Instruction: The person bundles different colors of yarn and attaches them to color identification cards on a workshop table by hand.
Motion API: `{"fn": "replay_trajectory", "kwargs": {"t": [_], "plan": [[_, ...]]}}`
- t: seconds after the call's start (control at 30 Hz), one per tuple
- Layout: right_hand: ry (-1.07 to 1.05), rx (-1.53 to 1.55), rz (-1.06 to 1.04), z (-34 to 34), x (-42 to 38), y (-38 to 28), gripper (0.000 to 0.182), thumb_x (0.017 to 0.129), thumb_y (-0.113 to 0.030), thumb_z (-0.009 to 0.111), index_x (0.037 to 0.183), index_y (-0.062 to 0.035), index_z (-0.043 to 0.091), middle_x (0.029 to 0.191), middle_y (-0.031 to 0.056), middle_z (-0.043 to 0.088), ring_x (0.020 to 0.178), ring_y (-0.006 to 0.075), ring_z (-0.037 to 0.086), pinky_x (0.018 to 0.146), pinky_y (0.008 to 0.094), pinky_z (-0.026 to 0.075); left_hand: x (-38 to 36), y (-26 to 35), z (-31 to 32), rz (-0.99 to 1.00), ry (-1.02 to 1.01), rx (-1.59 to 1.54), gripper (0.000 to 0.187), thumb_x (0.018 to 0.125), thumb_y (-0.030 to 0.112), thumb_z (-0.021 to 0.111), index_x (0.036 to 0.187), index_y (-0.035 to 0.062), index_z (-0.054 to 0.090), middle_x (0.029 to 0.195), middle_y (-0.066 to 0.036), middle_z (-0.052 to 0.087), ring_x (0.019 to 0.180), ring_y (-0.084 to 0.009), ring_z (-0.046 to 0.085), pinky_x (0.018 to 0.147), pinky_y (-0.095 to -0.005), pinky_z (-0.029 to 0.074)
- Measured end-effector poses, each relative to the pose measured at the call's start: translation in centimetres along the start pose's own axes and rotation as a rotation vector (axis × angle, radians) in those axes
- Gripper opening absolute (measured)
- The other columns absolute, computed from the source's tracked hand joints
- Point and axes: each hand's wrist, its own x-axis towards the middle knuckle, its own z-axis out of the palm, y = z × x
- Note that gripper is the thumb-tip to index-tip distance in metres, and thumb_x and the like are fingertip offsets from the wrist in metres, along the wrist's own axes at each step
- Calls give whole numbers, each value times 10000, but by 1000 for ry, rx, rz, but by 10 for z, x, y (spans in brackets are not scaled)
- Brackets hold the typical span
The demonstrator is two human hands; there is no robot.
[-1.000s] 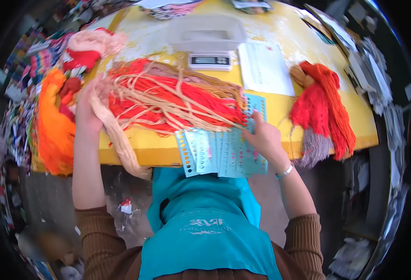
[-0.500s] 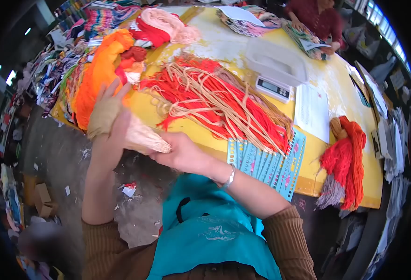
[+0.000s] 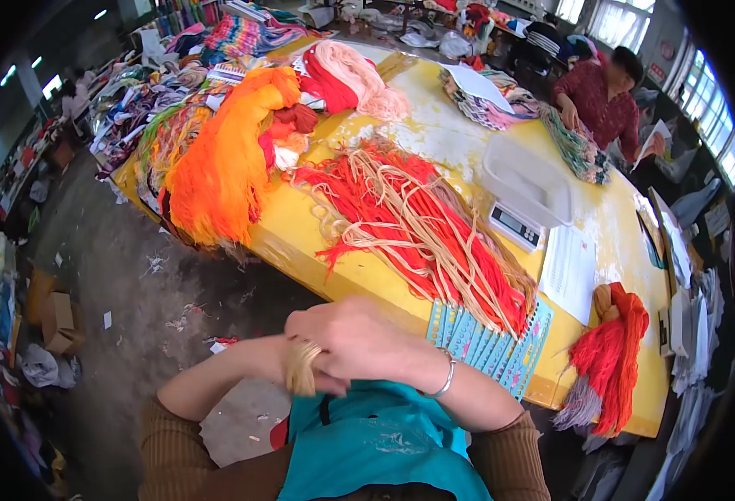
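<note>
My right hand point(image 3: 359, 338) is closed in front of my body, just off the table's near edge, on a hank of beige yarn point(image 3: 302, 367). My left hand point(image 3: 277, 357) is mostly hidden behind it, with the beige yarn around it; its fingers do not show clearly. Beyond my hands, red and beige strands point(image 3: 434, 230) lie across the yellow table point(image 3: 367, 271). Their near ends rest on blue punched cards point(image 3: 493, 346).
Orange yarn point(image 3: 225, 159) and pink yarn point(image 3: 347, 67) lie at the left. A digital scale point(image 3: 514, 225) bears a clear tray point(image 3: 526, 179). Paper point(image 3: 568, 267) and a red hank point(image 3: 622, 351) lie right. A co-worker point(image 3: 601, 108) handles multicoloured yarn point(image 3: 576, 146).
Both hands have come down and together near my body. The left hand's spread fingers no longer show, and the beige yarn is now bunched at the hands. The view has shifted.
</note>
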Motion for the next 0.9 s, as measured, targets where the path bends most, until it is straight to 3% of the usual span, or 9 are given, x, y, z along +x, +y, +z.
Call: {"fn": "replay_trajectory", "kwargs": {"t": [0.1, 0.2, 0.3, 0.47, 0.6, 0.67, 0.7, 0.8, 0.9], "plan": [[33, 168, 151, 11, -12, 31, 229, 736, -153, 717, 939, -77, 644, 822, 111, 660, 745, 295, 652, 659, 362, 520, 20, 46, 9, 68, -325, -49, 372, 853, 315, 733, 1148, 99, 666, 984, -76, 681, 864, -190, 628, 794, -302, 486], [73, 540, 297, 46, -35, 68, 224, 787, -120, 694, 999, -64, 648, 830, 82, 665, 780, 194, 650, 700, 321, 509, 27, 79, -13, 305, -16, 150, 405, 935, 405, 592, 1164, 75, 641, 989, -74, 680, 895, -209, 616, 830, -306, 463], [246, 766, 406, 70, -43, 70, 199, 847, -130, 657, 1031, -56, 646, 773, 89, 644, 733, 184, 636, 678, 322, 506, 19, 98, -26, -42, 553, 46, 388, 792, 195, 627, 1152, 50, 620, 1100, -121, 644, 1043, -286, 614, 840, -384, 487], [267, -29, 325, 50, -29, 48, 154, 765, -138, 646, 906, -91, 604, 732, 166, 632, 686, 372, 634, 589, 460, 502, 10, 81, -57, -197, 482, 1805, 372, 817, 268, 544, 1108, 45, 605, 978, -105, 610, 957, -358, 616, 763, -442, 501], [234, -181, 292, 51, -19, 45, 204, 741, -126, 645, 942, -101, 626, 729, 156, 634, 711, 365, 632, 636, 466, 506, 32, 61, -51, -790, 160, 1600, 316, 771, 317, 633, 992, 91, 642, 934, -108, 649, 877, -293, 646, 682, -412, 510], [201, -143, 254, 53, -19, 48, 214, 733, -112, 641, 945, -90, 623, 766, 159, 648, 730, 371, 632, 646, 465, 504, 45, 65, -50, -1222, -589, 880, 319, 758, 369, 678, 955, 122, 647, 983, -122, 662, 850, -282, 649, 667, -410, 514], [104, -87, 288, 55, -22, 53, 249, 737, -55, 610, 984, -74, 627, 801, 165, 659, 752, 348, 653, 676, 423, 517, 10, 36, -48, -674, -525, 883, 370, 761, 406, 701, 1003, 135, 633, 1081, -136, 651, 922, -295, 634, 749, -391, 515], [-55, 368, 475, 51, -34, 63, 313, 731, 8, 568, 1031, -55, 630, 849, 152, 667, 809, 276, 668, 731, 355, 519, -5, -7, -32, 76, -328, 466, 519, 783, 405, 723, 1212, 147, 585, 1239, -160, 590, 1074, -321, 582, 893, -326, 476], [-4, 701, 557, 62, -53, 85, 353, 784, 21, 523, 1128, -16, 593, 966, 129, 657, 908, 228, 638, 828, 299, 492, -9, -38, -4, -229, -74, -176, 463, 822, 354, 689, 1224, 147, 592, 1167, -155, 628, 1062, -338, 601, 899, -345, 481]]}}
